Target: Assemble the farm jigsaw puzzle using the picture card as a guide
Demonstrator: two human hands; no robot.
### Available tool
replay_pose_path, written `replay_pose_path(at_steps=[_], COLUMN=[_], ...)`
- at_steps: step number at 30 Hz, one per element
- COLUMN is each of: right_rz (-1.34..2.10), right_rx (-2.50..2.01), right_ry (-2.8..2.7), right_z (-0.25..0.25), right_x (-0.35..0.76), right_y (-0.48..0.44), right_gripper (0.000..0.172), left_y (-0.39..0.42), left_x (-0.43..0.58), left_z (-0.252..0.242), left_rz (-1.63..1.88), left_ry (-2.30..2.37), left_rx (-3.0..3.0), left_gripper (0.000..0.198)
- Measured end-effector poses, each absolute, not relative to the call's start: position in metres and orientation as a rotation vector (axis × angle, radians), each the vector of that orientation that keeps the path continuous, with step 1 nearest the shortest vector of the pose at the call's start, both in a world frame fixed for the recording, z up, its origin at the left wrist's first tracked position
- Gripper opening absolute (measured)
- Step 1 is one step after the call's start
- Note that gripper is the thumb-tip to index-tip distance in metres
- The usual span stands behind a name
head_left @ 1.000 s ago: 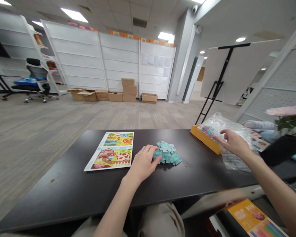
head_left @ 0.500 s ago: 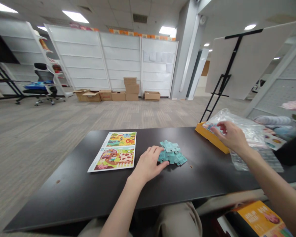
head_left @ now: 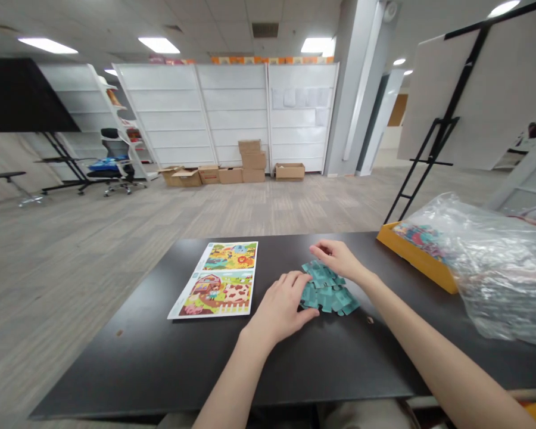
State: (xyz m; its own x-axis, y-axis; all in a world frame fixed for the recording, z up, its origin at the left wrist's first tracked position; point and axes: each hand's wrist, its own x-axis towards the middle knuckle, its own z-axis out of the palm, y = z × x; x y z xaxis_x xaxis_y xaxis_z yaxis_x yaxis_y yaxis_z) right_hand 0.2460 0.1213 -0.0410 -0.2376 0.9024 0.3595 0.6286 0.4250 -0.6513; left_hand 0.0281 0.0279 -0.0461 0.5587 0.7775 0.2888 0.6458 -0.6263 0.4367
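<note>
Puzzle pieces: loose heap of teal puzzle pieces [head_left: 325,293], overlapping, right of centre in the lower half of the frame.
Handling: probably light and fairly stiff, like thick card or foam; likely to slide apart easily on the smooth top. Best hold: one piece at a time, pinched by its edges, from the top of the heap.
Left hand: left hand [head_left: 279,310] against the heap's left side, fingers close together and slightly curled; no clear pinch, any hold hidden.
Right hand: right hand [head_left: 336,260] at the heap's upper edge, fingers narrowly spaced, tips bent down toward the pieces; grip impossible to tell.
Picture sheet: flat printed sheet [head_left: 214,280] with two cartoon scenes, just left of the left hand.
Tray: yellow tray [head_left: 417,262] at right, colourful contents partly behind a clear plastic bag [head_left: 495,274].
Table: black table [head_left: 129,369] under all of these.
Far side: cardboard boxes [head_left: 250,161] at upper centre, office chair [head_left: 116,164] at upper left, easel [head_left: 438,140] at upper right.
</note>
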Motion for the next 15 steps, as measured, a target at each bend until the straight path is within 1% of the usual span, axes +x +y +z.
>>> replay_pose_path(at_steps=[3,7,11,13,15], right_rz=[0.598,0.673,0.733,0.827,0.970], right_rx=[-1.301,-1.316,-1.336,-1.338,-1.341], right_ry=[-1.999,-2.010,-2.044,-2.099,-2.157], right_z=[-0.047,-0.043,-0.039,-0.039,-0.039], right_x=[0.254,0.262,0.270,0.278,0.287], right_y=[0.118,0.115,0.115,0.115,0.114], right_gripper=[0.050,0.048,0.048,0.052,0.064], left_y=[0.027,0.027,0.025,0.023,0.021], left_x=[0.026,0.023,0.025,0.028,0.033], left_z=[-0.045,-0.041,-0.039,-0.039,-0.040], left_rz=[0.645,0.632,0.628,0.592,0.537], left_ry=[1.205,1.231,1.222,1.224,1.240], left_rx=[2.501,2.461,2.456,2.471,2.500], left_gripper=[0.061,0.062,0.074,0.081,0.085])
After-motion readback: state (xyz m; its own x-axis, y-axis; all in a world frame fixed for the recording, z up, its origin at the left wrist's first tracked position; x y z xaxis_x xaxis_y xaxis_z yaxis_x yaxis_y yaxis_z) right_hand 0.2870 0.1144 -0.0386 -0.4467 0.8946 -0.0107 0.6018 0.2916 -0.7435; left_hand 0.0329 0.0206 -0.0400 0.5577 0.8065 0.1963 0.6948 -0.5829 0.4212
